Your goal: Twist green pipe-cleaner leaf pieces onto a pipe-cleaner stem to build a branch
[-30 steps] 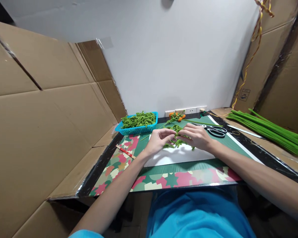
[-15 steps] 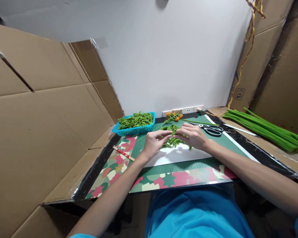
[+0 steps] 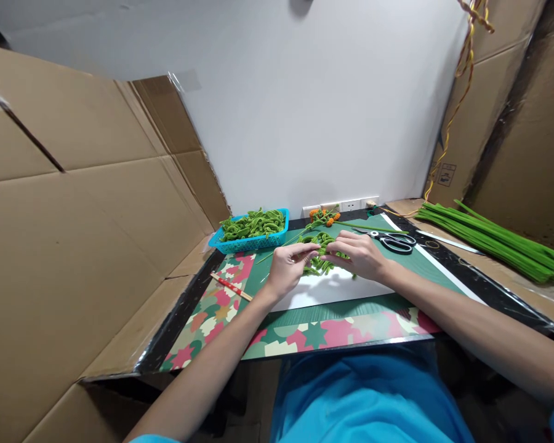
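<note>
My left hand (image 3: 286,269) and my right hand (image 3: 360,255) meet over the middle of the table, fingertips almost touching. Both are closed in a pinch on a short piece of green pipe cleaner, mostly hidden by the fingers. Beneath them a loose pile of curled green pipe cleaner pieces (image 3: 321,268) lies on a white sheet (image 3: 314,296). Just behind the pile is a sprig with orange fuzzy blossoms (image 3: 334,217) and a green stem. Black-handled scissors (image 3: 399,249) rest to the right of my right hand.
At the back left a blue basket (image 3: 249,246) is heaped with bent green pieces. A red-and-wood stick (image 3: 231,287) lies on the patterned mat (image 3: 212,315). On the right is a bundle of long green pipe cleaners (image 3: 493,242). Cardboard walls (image 3: 96,215) flank the table.
My fingers have shifted slightly around the green piece, the right fingertips parting a little from the left ones. The things on the table stay where they were.
</note>
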`<state>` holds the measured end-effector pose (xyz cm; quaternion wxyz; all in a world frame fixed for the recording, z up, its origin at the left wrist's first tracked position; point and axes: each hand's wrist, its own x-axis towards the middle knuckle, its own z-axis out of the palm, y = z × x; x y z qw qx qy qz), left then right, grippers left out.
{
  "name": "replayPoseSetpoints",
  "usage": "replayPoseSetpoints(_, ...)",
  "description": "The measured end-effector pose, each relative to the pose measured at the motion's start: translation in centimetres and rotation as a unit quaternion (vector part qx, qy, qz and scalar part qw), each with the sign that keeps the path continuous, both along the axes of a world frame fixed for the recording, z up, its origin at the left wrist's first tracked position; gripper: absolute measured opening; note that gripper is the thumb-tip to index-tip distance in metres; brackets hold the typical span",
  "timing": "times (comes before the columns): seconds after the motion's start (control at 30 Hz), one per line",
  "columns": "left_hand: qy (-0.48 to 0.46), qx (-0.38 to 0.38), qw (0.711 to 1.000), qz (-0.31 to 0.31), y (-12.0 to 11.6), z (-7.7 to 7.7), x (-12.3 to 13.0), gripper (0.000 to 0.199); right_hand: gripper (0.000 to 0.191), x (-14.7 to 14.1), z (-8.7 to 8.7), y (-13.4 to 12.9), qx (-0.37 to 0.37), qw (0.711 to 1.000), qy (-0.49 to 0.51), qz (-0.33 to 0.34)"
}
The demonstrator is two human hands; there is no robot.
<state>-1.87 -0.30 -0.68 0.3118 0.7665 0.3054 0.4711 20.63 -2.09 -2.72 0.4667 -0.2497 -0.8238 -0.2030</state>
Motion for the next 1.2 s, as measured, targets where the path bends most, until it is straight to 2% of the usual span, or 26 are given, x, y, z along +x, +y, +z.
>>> replayPoseSetpoints(0.33,-0.013,0.025,0.999,-0.021,0.05,-0.03,-0.09,0.016,0.024,-0.20,-0.20,0.11,-0.018,1.000,-0.016,-0.004)
replayPoseSetpoints(0.6,-0.023,0.050,0.998,-0.026,0.08,-0.08,-0.05,0.021,0.023,-0.18,-0.22,0.03,-0.028,1.000,-0.013,0.002)
replayPoseSetpoints(0.97,-0.015,0.042,0.999,-0.023,-0.04,-0.04,-0.15,0.021,0.023,-0.27,-0.14,-0.08,-0.025,0.999,-0.024,-0.003)
replayPoseSetpoints(1.2,0.009,0.022,0.999,-0.045,-0.06,-0.07,-0.14,0.016,0.020,-0.37,-0.07,-0.26,-0.024,0.999,-0.021,0.000)
